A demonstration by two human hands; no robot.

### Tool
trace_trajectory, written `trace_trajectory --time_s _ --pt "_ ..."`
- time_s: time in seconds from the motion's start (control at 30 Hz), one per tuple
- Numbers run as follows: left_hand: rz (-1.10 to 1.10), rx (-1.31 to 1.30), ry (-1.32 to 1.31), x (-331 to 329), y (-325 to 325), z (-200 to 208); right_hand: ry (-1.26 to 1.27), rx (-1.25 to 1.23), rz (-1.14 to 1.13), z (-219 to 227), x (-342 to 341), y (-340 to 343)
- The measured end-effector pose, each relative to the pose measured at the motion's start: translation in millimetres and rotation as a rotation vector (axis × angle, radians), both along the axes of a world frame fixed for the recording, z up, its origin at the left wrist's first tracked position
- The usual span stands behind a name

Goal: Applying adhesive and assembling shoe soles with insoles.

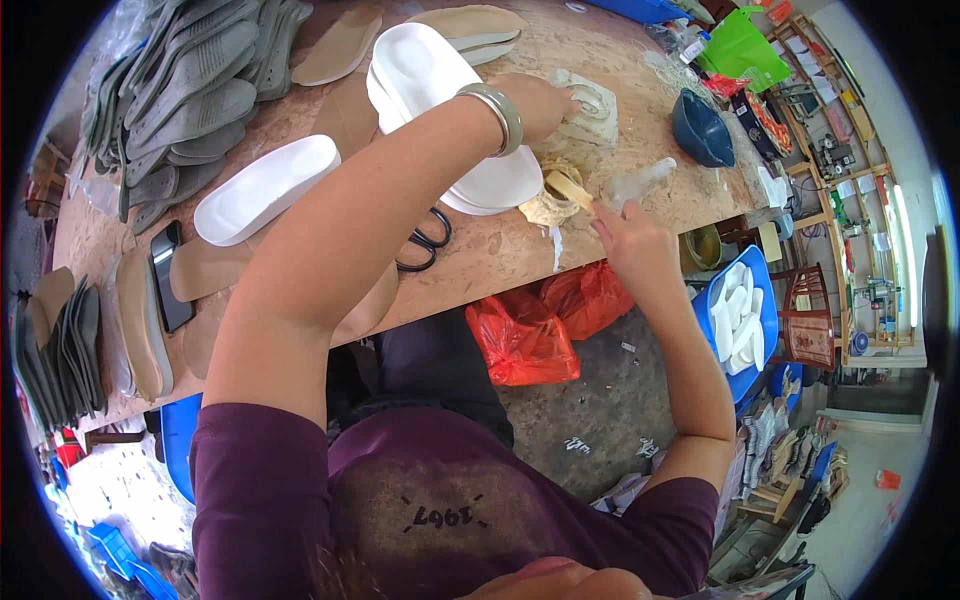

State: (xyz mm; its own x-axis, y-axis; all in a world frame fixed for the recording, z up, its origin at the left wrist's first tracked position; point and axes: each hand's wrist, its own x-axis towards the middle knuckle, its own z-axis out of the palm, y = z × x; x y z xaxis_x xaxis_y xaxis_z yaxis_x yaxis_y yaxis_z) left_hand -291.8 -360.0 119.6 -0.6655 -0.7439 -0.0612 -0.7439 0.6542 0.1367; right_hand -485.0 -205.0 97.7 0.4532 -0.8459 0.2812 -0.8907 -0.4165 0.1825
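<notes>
A: Which implement does the right hand [640,245] carry?

B: A tan stick-like tool [571,190], grasped near its outer end by closed fingers; the other end lies in the mouth of a crusted, cream-coloured pot [540,211] near the front edge of the desk [480,282].

A: And the left hand [537,105]?

B: It extends across the desk, a pale bangle [509,115] at the wrist, with its fingertips at an off-white block [597,122] beyond the pot. Whether the fingers grip the block or merely rest against it cannot be told.

A: What surrounds the forearm?

B: White footbeds [415,60] lie stacked on its far side; further white soles [492,188] show on its near side, just beside the pot. A single white sole [265,192] lies to the left, and black scissor handles [432,241] project below the arm.

A: The margins?

B: Upper left, a heap of grey soles [190,95]; right of the block, a dark blue bowl [703,130]. Below the desk edge appear red plastic bags [525,340] and, at right, a blue bin [742,384] containing white pieces [738,318].
</notes>
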Motion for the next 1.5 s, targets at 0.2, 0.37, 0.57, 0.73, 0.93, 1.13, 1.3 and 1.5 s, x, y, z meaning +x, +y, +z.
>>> trace_trajectory --time_s 0.2,0.37,0.57,0.73,0.93,1.13,1.3,1.5 --pt "0.021 0.036 -0.021 -1 3 2 -0.046 -0.021 -0.075 -8 -6 33" --pt "-0.037 -0.103 0.054 5 -1 -9 -0.493 0.317 -0.13 6 -18 37" --pt "-0.018 -0.086 0.033 -4 0 -6 -0.98 0.26 -0.273 -56 -26 13" --pt "-0.002 -0.065 0.027 1 5 2 -0.774 0.104 -0.264 -65 -15 30" --pt "-0.076 -0.222 0.035 0 1 -8 -0.604 0.175 -0.385 -40 -11 47" --pt "0.092 -0.086 0.519 9 2 41 -0.744 0.269 -0.405 -21 1 61" --pt "0.027 0.145 1.551 71 21 70 -1.34 0.731 -0.401 -31 -25 75" --pt "0.68 -0.344 0.815 260 40 -28 -2.16 0.988 0.079 -20 -58 67"
